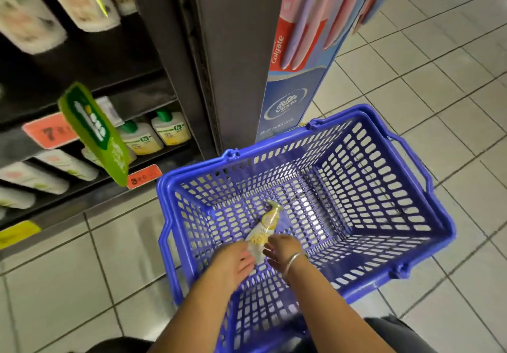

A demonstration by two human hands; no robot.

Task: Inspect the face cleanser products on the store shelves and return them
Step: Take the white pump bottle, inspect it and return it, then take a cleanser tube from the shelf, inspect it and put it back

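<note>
I see dim, flat overhead store light with a greenish cast on the floor tiles (pixel 411 84). Heavy motion blur on the shelf bottles (pixel 24 21) at left; the basket (pixel 439 229) is fairly sharp. Wide-angle bending skews the shelves (pixel 131 78) and tile lines at the edges. Soft shadows, no hard glare.

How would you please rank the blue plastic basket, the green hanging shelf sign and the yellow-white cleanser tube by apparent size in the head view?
1. Blue plastic shopping basket, largest by far.
2. Green hanging shelf sign.
3. Yellow-white cleanser tube, smallest, partly hidden by both hands.
</note>
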